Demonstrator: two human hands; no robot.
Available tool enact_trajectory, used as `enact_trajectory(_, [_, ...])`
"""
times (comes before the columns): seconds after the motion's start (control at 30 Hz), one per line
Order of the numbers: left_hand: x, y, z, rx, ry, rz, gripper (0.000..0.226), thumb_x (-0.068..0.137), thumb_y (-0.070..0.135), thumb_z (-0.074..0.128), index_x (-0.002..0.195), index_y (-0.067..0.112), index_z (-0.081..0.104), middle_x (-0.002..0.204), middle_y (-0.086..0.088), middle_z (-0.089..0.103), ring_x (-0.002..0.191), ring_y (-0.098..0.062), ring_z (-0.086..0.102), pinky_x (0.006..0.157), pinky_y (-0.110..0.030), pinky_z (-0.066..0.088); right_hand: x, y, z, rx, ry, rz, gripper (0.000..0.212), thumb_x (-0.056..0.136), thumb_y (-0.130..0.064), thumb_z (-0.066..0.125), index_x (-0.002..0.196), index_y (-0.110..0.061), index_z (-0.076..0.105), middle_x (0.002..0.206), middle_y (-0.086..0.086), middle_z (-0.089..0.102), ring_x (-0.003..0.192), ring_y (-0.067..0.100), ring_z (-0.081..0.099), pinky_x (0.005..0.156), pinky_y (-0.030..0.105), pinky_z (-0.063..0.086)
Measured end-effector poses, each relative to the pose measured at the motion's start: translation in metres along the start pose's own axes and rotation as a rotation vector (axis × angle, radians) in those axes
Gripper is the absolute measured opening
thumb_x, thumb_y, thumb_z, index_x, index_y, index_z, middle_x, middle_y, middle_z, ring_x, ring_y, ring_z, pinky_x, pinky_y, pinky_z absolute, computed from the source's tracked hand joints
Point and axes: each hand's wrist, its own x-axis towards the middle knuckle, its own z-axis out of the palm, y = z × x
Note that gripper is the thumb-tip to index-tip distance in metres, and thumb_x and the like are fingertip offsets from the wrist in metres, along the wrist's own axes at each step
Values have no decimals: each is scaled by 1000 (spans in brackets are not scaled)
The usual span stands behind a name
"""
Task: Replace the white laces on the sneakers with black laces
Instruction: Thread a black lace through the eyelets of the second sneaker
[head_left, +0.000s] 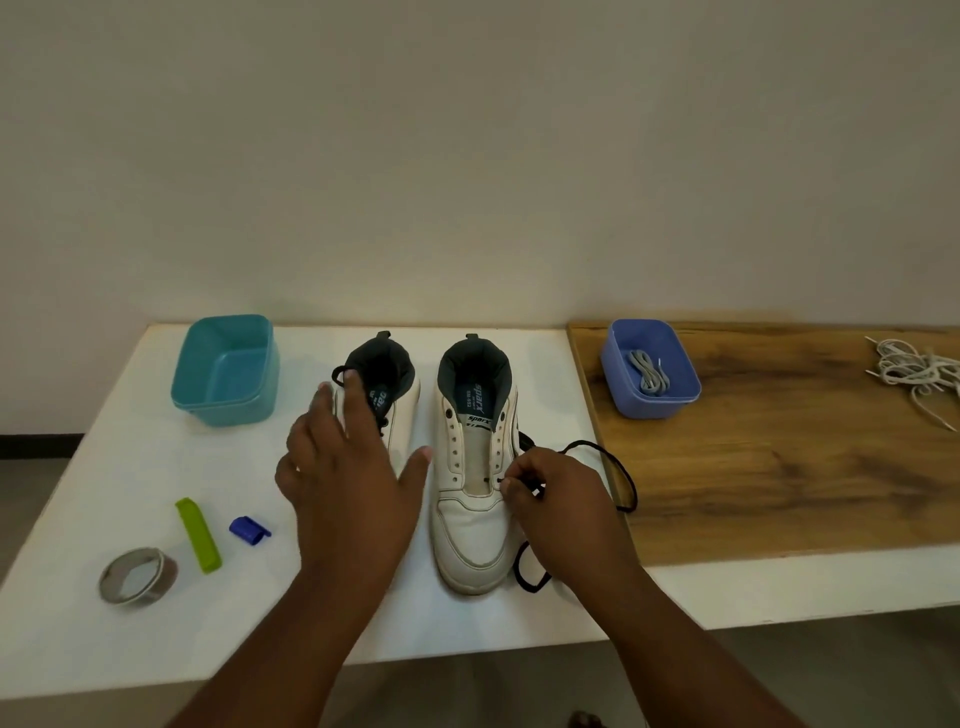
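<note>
At frame centre the right hand (558, 501) pinches the black lace (618, 470) at the lowest right-side eyelet of the unlaced right sneaker (470, 499), whose long axis runs toe-down toward the viewer. The left hand (345, 480), fingers spread, hovers over the already black-laced left sneaker (402, 410), so the right is nearer the threading. Both shoes stand on a white table (530, 364); removed white laces (914, 371) lie at the right edge on the wooden top.

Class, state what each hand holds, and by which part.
Right hand pinches the black flat shoelace near the right white sneaker's lowest eyelet. Left hand holds nothing.
</note>
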Motion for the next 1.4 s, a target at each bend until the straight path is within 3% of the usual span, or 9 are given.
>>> enact_trajectory(0.13, [-16,19,14,35,6,272,37,87,44,69,123,38,65,158,-10,31,147,-37,23,113,-61,25,1,-1,1,-4,18,-9,5,96,-32,64,93,-32,68,90,-16,68,84,0,62,74,21,51])
enact_trajectory(0.33, [-25,28,29,26,-14,338,10,88,43,67,95,41,73,161,-10,28,152,-41,12,115,-68,16,0,0,2,-23,14,-25,7,96,-30,64,90,-31,68,88,-16,66,84,0,60,72,19,48])
enact_trajectory(0.43, [-25,29,34,69,-55,315,14,87,47,62,87,39,74,164,-8,24,153,-41,4,115,-70,10,2,0,2,-3,6,-27,9,96,-28,65,89,-31,70,87,-17,67,84,-2,61,70,14,44])
enact_trajectory(0.6, [-19,31,33,56,-93,301,13,84,50,65,82,41,74,156,-2,34,153,-39,2,116,-69,5,4,3,1,18,4,-34,10,93,-26,67,86,-31,70,86,-16,67,83,0,61,73,22,50])
enact_trajectory(0.7, [-17,31,32,32,-102,284,11,83,50,70,83,41,76,150,-2,40,152,-37,8,115,-68,5,5,5,3,51,13,-39,7,92,-30,70,98,-34,69,97,-17,65,89,1,62,78,24,51])
enact_trajectory(0.87, [-15,28,32,6,-83,287,5,85,40,73,87,38,77,148,-2,44,151,-35,15,118,-65,10,4,2,7,81,-52,-228,65,91,-37,73,146,-50,41,138,-18,42,119,2,53,94,24,53])
enact_trajectory(1.0, [-14,25,29,22,-62,294,5,83,35,75,88,36,78,143,-3,50,149,-37,20,118,-65,12,3,1,12,-44,-57,-252,63,91,-37,72,143,-54,43,146,-17,38,128,4,49,100,28,53])
enact_trajectory(1.23, [-12,21,25,-31,-90,289,7,84,30,75,90,31,78,127,-1,59,129,-29,44,109,-50,30,2,-4,14,-31,-88,-258,62,86,-30,75,138,-49,46,146,-16,37,122,2,47,89,6,39])
enact_trajectory(1.4, [-12,18,17,19,-195,303,17,92,44,62,101,38,75,126,12,48,126,-19,34,103,-39,24,0,-7,14,-4,-152,-296,65,83,-39,77,139,-49,45,146,-18,34,123,1,49,94,13,44])
